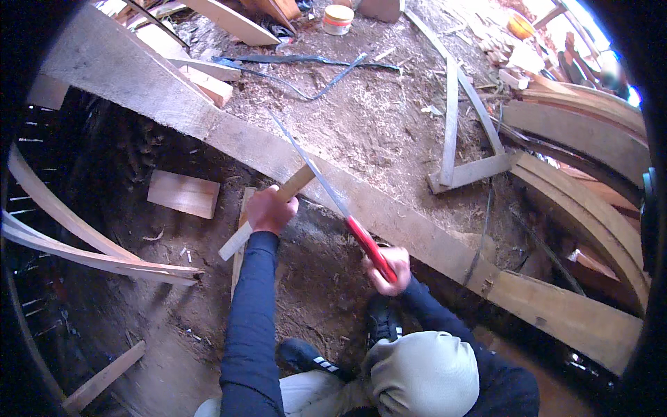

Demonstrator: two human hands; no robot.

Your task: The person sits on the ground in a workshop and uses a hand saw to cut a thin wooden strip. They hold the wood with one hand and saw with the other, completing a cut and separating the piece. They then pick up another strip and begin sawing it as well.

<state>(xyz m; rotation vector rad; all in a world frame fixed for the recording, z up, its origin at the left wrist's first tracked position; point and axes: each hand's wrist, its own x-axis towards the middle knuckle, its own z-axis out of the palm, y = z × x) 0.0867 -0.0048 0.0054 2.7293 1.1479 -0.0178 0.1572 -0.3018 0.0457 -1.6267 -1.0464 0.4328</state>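
My left hand (272, 210) is closed around a short strip of wood (296, 183), whose far end reaches over a long wooden beam (243, 142). In my right hand (389, 271) is the red handle of a handsaw (324, 182). Its thin blade, seen nearly edge-on, slants up and left over the beam. The blade crosses right at the strip's far end; whether its teeth touch the wood I cannot tell. Below my left hand, another narrow piece of wood (240, 258) stands partly behind my forearm.
A wooden block (183, 194) lies left of my left hand. Curved wooden pieces (104, 260) stick in from the left, and more curved boards (583, 208) stand at right. Beyond the beam are a wooden triangular frame (450, 125), a blue strap (326, 87) and a tub (338, 19).
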